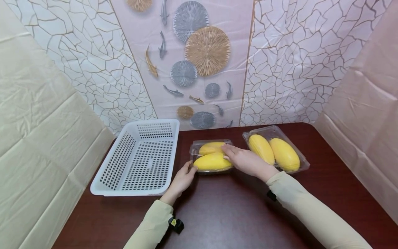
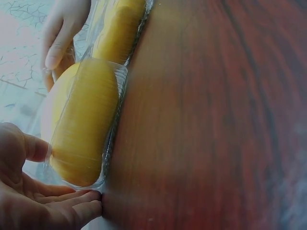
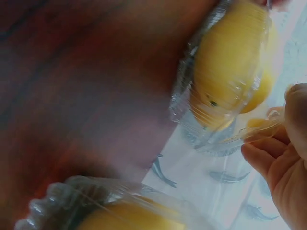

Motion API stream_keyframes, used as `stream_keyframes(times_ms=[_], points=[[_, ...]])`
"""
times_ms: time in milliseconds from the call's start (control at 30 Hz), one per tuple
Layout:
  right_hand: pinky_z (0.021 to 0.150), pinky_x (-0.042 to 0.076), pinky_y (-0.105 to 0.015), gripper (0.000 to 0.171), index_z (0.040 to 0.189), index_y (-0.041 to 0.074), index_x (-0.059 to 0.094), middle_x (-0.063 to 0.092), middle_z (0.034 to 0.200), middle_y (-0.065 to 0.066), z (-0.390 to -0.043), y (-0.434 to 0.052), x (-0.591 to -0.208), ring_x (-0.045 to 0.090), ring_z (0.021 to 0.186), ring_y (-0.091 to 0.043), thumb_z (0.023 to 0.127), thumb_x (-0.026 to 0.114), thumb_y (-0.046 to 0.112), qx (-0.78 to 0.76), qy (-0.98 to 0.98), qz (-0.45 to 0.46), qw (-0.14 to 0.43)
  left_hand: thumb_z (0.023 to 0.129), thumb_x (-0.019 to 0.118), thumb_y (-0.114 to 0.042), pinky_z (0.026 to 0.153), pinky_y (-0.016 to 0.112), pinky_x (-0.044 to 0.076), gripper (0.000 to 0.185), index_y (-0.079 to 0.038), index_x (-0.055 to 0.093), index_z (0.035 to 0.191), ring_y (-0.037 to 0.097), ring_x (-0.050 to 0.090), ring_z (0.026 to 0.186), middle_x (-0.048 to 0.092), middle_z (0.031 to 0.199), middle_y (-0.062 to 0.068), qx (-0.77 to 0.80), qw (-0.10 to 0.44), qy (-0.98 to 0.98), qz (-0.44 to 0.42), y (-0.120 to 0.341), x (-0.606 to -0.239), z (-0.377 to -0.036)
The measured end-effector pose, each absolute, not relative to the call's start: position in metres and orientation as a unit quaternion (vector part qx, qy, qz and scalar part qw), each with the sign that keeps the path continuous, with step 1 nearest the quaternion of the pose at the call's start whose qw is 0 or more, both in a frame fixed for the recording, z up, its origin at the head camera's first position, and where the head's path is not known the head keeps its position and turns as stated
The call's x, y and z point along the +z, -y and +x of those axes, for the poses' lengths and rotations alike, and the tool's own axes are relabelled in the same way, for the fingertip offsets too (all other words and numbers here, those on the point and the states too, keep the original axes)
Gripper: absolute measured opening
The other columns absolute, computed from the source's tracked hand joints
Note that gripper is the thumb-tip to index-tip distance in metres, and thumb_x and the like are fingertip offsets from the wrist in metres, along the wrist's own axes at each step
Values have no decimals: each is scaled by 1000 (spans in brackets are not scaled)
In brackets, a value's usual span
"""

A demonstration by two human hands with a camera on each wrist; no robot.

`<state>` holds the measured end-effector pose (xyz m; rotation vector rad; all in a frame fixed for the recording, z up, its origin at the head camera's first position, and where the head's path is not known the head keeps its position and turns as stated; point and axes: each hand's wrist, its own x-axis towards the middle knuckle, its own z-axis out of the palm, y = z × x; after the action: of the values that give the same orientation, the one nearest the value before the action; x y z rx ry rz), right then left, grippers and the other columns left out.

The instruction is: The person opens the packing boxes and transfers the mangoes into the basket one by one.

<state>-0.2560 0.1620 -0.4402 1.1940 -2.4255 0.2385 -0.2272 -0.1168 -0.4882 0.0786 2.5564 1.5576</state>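
Note:
In the head view a clear plastic clamshell box (image 1: 214, 171) with two yellow mangoes (image 1: 212, 162) in it lies on the table. My left hand (image 1: 182, 180) holds its left end; in the left wrist view the thumb (image 2: 36, 147) is on the plastic above and the fingers (image 2: 72, 207) sit low at the corner. The right hand (image 1: 247, 159) reaches over the box's right end. Seen from the right wrist, its fingers (image 3: 268, 155) and thumb pinch a thin edge of the clear plastic (image 3: 225, 143).
A white perforated basket (image 1: 172, 162) stands left of the box. To the right, behind my right wrist, lies a second clear box (image 1: 303, 165) with two yellow mangoes (image 1: 284, 154). The dark red table (image 1: 217, 214) ends at a patterned cloth backdrop (image 1: 199, 114).

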Motion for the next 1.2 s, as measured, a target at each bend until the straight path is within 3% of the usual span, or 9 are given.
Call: stream_keyframes(times_ms=[200, 433, 733, 900, 1200], points=[[92, 53, -48, 57, 143, 0, 54, 52, 145, -23, -253, -165, -441, 56, 127, -35, 99, 65, 34, 136, 898, 398, 130, 104, 51, -40, 110, 51, 38, 65, -1, 36, 154, 36, 43, 138, 46, 151, 20, 530, 69, -845, 22, 117, -492, -227], [104, 45, -52, 63, 149, 0, 47, 44, 152, -23, -252, -173, -438, 45, 138, -36, 97, 70, 29, 176, 901, 375, 127, 104, 52, -41, 113, 49, 36, 69, -1, 30, 156, 35, 39, 142, 42, 154, 21, 549, 73, -832, 17, 116, -492, -227], [98, 49, -52, 52, 148, 5, 50, 54, 144, -18, -257, -170, -434, 59, 123, -36, 99, 66, 15, 297, 896, 284, 169, 104, 51, -43, 113, 50, 34, 68, -3, 33, 156, 34, 37, 143, 40, 156, 19, 540, 80, -838, 14, 118, -491, -228], [96, 51, -49, 49, 149, 6, 48, 56, 141, -19, -265, -161, -432, 61, 121, -35, 102, 60, 16, 387, 887, 208, 140, 104, 50, -44, 114, 49, 34, 68, -5, 34, 156, 33, 37, 143, 40, 156, 17, 537, 83, -840, 17, 119, -491, -228], [109, 42, -46, 52, 153, 6, 38, 47, 151, -19, -279, -147, -427, 46, 138, -34, 106, 53, 19, 524, 840, 97, 96, 104, 50, -44, 113, 49, 35, 67, -4, 34, 156, 34, 38, 143, 40, 156, 17, 534, 81, -842, 20, 119, -491, -228]])
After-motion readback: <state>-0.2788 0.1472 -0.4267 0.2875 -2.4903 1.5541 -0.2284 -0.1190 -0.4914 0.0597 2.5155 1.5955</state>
